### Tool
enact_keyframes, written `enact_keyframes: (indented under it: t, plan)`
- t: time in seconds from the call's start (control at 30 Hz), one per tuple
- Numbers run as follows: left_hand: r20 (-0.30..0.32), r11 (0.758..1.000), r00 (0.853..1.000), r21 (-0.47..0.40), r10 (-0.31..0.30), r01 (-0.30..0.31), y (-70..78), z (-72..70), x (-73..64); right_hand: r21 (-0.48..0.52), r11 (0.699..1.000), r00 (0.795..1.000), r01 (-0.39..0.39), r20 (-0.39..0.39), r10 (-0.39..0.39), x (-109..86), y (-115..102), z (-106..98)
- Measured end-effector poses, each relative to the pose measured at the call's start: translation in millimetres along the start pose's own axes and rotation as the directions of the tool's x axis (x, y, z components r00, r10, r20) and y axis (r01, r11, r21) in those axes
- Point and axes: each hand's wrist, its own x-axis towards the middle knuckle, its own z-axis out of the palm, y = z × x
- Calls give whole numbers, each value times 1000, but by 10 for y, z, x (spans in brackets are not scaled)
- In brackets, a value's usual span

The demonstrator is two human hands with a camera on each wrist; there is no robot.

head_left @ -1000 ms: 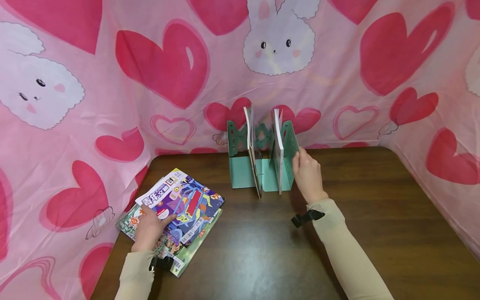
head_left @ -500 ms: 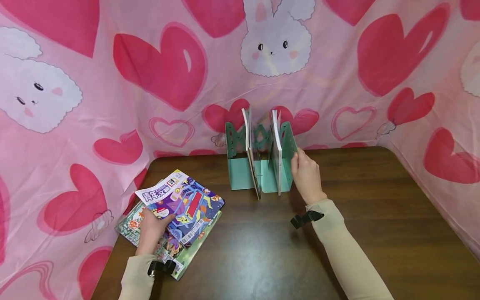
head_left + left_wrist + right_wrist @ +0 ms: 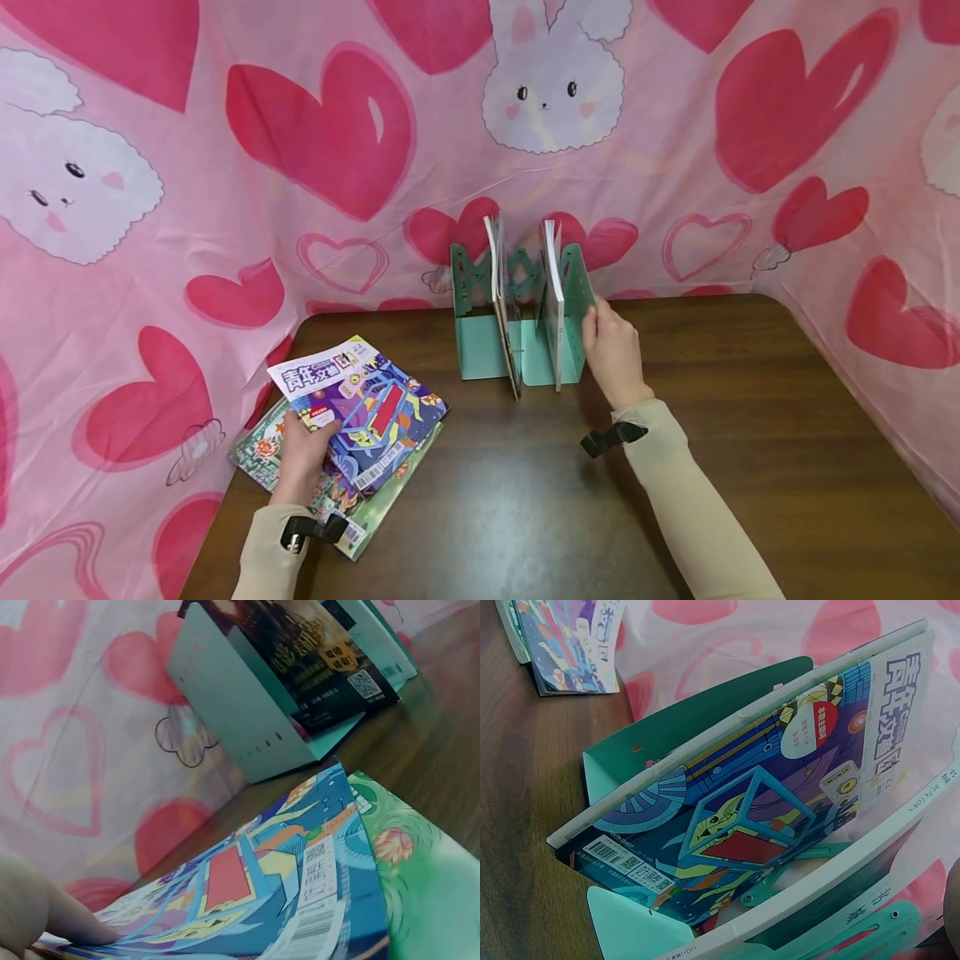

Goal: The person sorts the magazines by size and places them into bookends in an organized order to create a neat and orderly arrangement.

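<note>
My left hand (image 3: 300, 458) grips the left edge of a purple magazine (image 3: 386, 417), thumb on the cover; the fingers beneath are hidden. This magazine lies on a small pile with a green-covered one (image 3: 386, 506) and another patterned cover (image 3: 258, 450) showing at the left. My right hand (image 3: 617, 354) pinches the right side panel of a green bookend stand (image 3: 480, 346). Inside the stand, a magazine (image 3: 742, 825) with a similar purple-blue cover leans at the middle divider, its back dark in the left wrist view. A thicker white-edged book (image 3: 555, 308) stands in the right section.
The brown wooden table (image 3: 510, 500) extends in front of the stand and to the right. Behind it hangs a pink cloth (image 3: 450, 150) with hearts and rabbits, close to the table's back edge. Black straps sit on both wrists.
My left hand has shifted the purple magazine slightly, its left side rising and turning over the pile. The right hand stays on the stand, and the standing magazine and book keep their places.
</note>
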Motion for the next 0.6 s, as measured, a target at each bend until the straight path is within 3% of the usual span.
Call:
enact_keyframes:
  t: [0.17,0.3,0.43,0.6]
  plan:
    - [-6,999,1000,-48,10,-10,13,46,8,8,1000,1000,-2,1,2,-1,1,1]
    - [42,988,999,-156,9,-3,10,61,26,13,1000,1000,-2,1,2,0,-4,-1]
    - [116,945,993,-323,-9,46,4,66,40,9,1000,1000,-1,-2,1,1,-7,-5]
    - [172,869,984,-480,-38,118,8,58,66,10,1000,1000,-4,1,4,4,-7,-3]
